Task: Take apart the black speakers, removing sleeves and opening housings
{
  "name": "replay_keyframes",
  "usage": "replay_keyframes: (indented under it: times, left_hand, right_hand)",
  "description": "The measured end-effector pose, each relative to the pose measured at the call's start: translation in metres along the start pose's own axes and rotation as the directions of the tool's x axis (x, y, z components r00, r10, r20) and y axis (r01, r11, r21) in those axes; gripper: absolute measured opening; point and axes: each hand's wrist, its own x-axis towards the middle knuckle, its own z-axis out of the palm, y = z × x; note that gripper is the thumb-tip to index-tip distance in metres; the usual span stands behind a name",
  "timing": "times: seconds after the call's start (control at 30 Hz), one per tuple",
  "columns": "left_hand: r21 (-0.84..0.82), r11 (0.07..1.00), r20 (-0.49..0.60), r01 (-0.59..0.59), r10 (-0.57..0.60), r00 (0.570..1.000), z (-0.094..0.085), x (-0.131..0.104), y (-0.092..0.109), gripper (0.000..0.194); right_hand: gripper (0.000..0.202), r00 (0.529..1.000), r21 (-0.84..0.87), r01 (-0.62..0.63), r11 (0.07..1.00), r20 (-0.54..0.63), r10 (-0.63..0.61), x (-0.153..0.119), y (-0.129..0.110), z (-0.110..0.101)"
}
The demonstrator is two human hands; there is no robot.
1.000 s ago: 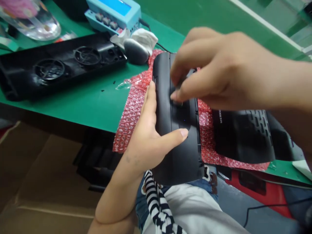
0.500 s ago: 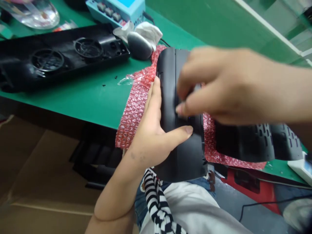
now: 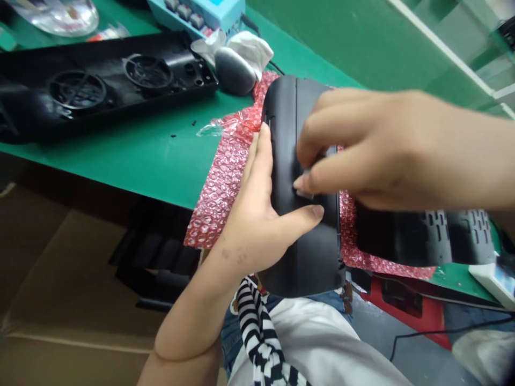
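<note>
I brace the black housing [image 3: 306,246], which overhangs the tabletop [image 3: 153,155] edge on red bubble wrap [image 3: 221,187], with my left hand [image 3: 257,225] clasped around it; my right hand [image 3: 362,150] pinches narrow over a small part on its top; press squarely.

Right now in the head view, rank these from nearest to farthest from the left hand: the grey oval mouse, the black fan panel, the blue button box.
From the left hand:
1. Grey oval mouse, just up and left, beside the bubble wrap.
2. Blue button box, beyond the mouse at the top edge.
3. Black fan panel, far left on the green table; its near end rivals the box, so 2 and 3 are close.
</note>
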Motion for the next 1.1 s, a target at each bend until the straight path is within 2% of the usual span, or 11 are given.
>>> replay_keyframes:
  times: [0.1,0.23,0.57,0.67,0.73,0.8,0.83,0.87,0.97,1.03,1.1]
  left_hand:
    - [0.002,1.0,0.052,0.013,-0.013,0.999,-0.001,0.0,-0.001,0.105]
    - [-0.008,1.0,0.044,-0.018,0.018,0.999,-0.001,0.0,-0.002,0.103]
    - [-0.047,0.997,0.094,-0.056,0.06,0.994,-0.002,0.002,0.0,0.101]
    - [-0.056,0.997,0.088,-0.051,0.056,0.995,-0.002,0.0,-0.003,0.1]
    - [-0.037,0.998,0.075,-0.043,0.046,0.996,-0.001,-0.001,-0.006,0.098]
    - [-0.016,0.999,0.064,-0.035,0.036,0.997,0.0,-0.002,-0.008,0.098]
    - [-0.005,1.0,0.063,-0.026,0.027,0.998,0.0,-0.002,-0.007,0.098]
    - [0.007,1.0,0.063,-0.013,0.012,0.998,0.0,-0.002,-0.006,0.1]
    - [0.077,0.997,0.067,0.03,-0.035,0.997,-0.001,0.0,0.003,0.097]
    - [0.122,0.992,0.086,0.029,-0.04,0.996,-0.003,0.0,0.011,0.076]
    - [0.146,0.989,0.096,0.022,-0.037,0.995,-0.003,-0.001,0.017,0.05]
  right_hand:
    - [0.028,0.998,-0.056,-0.043,0.998,-0.058,0.039,-0.002,0.002,0.003]
    - [0.023,0.999,-0.026,-0.012,1.0,-0.034,0.011,-0.002,0.004,0.006]
    - [0.028,0.978,-0.017,0.08,0.997,-0.192,-0.082,-0.012,0.001,0.01]
    - [0.02,0.994,0.005,0.062,0.998,-0.094,-0.062,-0.008,0.004,0.006]
    - [0.015,0.983,-0.024,-0.171,0.985,-0.076,0.169,0.001,0.012,0.0]
    - [0.014,0.896,0.015,-0.432,0.902,-0.105,0.431,0.019,0.023,-0.005]
    - [0.019,0.858,0.095,-0.494,0.864,-0.105,0.502,0.031,0.027,-0.006]
    - [0.026,0.844,0.196,-0.503,0.842,-0.097,0.527,0.044,0.03,-0.005]
    - [0.026,0.924,0.383,-0.307,0.871,-0.102,0.37,0.086,0.032,0.007]
    - [0.018,0.955,0.385,-0.237,0.892,-0.074,0.286,0.11,0.035,0.019]
    - [0.014,0.952,0.367,-0.24,0.899,-0.092,0.292,0.123,0.042,0.027]
